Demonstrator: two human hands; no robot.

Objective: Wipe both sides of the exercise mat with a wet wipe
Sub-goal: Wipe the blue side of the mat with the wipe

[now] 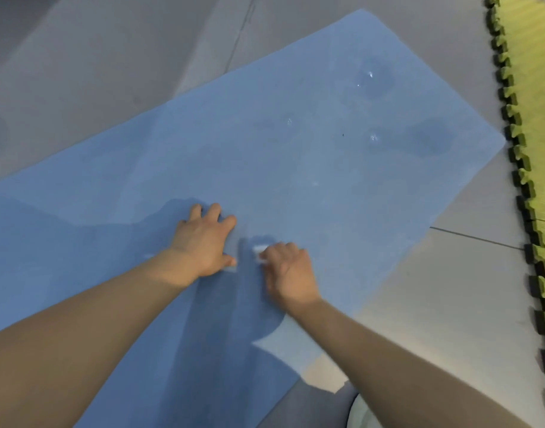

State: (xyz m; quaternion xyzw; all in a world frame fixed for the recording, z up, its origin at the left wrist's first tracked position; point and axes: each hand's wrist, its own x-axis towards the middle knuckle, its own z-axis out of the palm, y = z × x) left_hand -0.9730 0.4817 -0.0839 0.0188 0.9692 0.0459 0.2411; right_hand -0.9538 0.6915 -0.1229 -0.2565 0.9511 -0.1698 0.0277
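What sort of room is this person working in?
Probably a home workout corner or small gym floor: a blue exercise mat lies flat on large grey floor tiles, and green interlocking foam flooring runs along the right edge.

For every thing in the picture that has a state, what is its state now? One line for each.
Exercise mat: unrolled flat on the floor, with darker damp patches at its far end.
Wet wipe: bunched up, held against the mat.
Left hand: fingers spread, pressing flat on the mat.
Right hand: fingers curled round the wipe.
Green foam tiles: interlocked, lying beside the mat.
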